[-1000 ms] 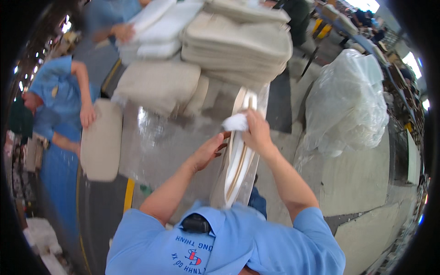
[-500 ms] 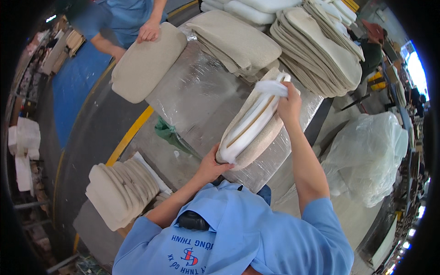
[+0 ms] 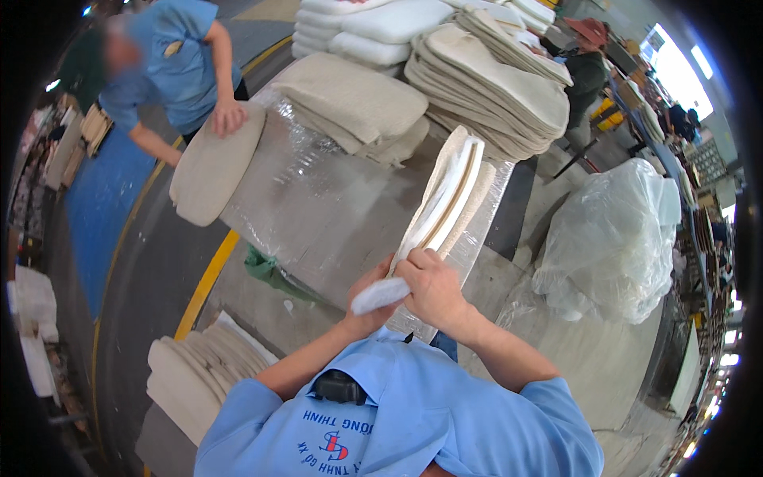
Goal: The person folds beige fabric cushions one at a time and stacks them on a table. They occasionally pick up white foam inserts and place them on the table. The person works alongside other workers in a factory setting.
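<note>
A long beige fabric cushion cover [image 3: 453, 167] stands on its edge in front of me, its side open. Inside it show white padding [image 3: 451, 211] and a thin brown layer running lengthwise. My left hand [image 3: 367, 306] grips the cushion's near end from the left. Close beside it, my right hand [image 3: 435, 290] has its fingers curled over that same end, pressed onto the padding. A tuft of white wadding [image 3: 379, 296] sticks out toward me between the two hands. Some of the fingertips are hidden behind the cushion and wadding.
Beneath is a plastic-wrapped table [image 3: 318, 215]. Stacked beige covers [image 3: 485, 87] and white pads [image 3: 381, 28] lie at its far side. A co-worker's hand [image 3: 229, 117] rests on a beige cushion [image 3: 214, 171]. More covers [image 3: 187, 366] sit at lower left; a clear plastic bag [image 3: 612, 238] stands right.
My right hand has come from the cushion's far end to its near end, beside my left. The wadding at the far end is tucked down, and the cushion stands steeper. The view has shifted.
</note>
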A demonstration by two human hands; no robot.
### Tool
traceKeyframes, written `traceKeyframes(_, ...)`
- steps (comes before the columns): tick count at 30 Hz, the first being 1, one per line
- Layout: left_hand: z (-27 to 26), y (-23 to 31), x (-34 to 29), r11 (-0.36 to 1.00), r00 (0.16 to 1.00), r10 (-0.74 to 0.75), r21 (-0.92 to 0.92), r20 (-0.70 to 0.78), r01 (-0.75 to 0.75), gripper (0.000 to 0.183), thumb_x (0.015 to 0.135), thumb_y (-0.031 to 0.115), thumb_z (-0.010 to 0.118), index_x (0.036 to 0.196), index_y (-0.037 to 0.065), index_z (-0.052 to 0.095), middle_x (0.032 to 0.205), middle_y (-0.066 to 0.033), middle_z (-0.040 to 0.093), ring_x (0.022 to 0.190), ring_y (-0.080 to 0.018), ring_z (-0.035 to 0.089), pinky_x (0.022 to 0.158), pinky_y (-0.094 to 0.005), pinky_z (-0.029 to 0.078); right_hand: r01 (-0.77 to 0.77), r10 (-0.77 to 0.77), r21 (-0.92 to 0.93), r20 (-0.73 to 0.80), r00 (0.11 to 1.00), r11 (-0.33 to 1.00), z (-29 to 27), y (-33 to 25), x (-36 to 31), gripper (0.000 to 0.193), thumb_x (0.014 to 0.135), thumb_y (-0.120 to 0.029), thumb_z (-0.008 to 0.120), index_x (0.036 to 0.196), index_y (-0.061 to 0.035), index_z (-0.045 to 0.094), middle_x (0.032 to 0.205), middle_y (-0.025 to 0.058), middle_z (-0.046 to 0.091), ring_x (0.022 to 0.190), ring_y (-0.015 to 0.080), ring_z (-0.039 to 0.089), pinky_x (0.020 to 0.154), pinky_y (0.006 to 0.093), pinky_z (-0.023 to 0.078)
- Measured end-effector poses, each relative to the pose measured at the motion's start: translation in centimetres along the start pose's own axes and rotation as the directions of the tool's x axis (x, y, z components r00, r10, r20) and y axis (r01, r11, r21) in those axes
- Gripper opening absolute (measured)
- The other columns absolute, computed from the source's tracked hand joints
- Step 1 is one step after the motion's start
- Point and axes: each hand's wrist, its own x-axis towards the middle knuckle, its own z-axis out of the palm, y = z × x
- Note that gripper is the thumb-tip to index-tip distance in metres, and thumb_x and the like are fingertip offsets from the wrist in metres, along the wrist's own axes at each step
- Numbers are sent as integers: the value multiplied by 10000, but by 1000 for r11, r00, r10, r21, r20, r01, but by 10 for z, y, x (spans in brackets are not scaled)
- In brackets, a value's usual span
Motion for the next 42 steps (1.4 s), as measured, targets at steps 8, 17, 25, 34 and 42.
traceKeyframes(8, -4, 32, 12, 971, 982, -153, 202, 110, 128, 689, 879, 124, 784, 1536, 85, 581, 1236, -205, 750, 1151, -368, 732, 966, -398, 564, -358, 528, 389, -652, 544, 849, -50, 155, 15, 264, 791, 110, 623, 1002, -39, 675, 930, 208, 702, 875, 409, 694, 790, 431, 564)
traceKeyframes(17, -22, 34, 21, 948, 991, -20, 318, 130, -22, 604, 855, 181, 813, 1415, 68, 617, 1258, -203, 715, 1177, -423, 686, 961, -469, 550, -285, 310, 259, -58, 949, 923, -15, 50, 17, 385, 834, -80, 758, 1203, -112, 653, 1072, 158, 742, 1051, 390, 730, 870, 474, 599)
traceKeyframes(25, -20, -21, 22, 858, 911, 349, 315, 221, -405, 483, 885, 210, 826, 1303, 52, 643, 1212, -152, 715, 1085, -359, 699, 909, -466, 572, 224, -270, 459, 36, 962, 860, -10, -12, 1, 389, 762, -107, 744, 1147, -117, 693, 1114, 119, 688, 1067, 384, 696, 905, 480, 588)
traceKeyframes(34, -13, -11, 26, 968, 918, 210, 62, 337, -244, 537, 938, 24, 778, 1436, -17, 582, 1270, -114, 726, 1147, -216, 715, 1000, -356, 576, 39, -17, 445, -54, 998, 895, -10, 23, -22, 284, 794, -75, 713, 1074, -54, 669, 1041, 177, 698, 1011, 438, 700, 875, 502, 569)
traceKeyframes(42, 15, 27, 7, 993, 979, -103, -42, 174, 111, 745, 921, -7, 768, 1583, -61, 431, 1569, -201, 546, 1430, -222, 536, 1130, -375, 489, -82, 294, 561, -299, 908, 824, -65, 74, 5, 165, 846, -71, 670, 1005, -41, 637, 950, 207, 681, 953, 457, 677, 819, 509, 539)
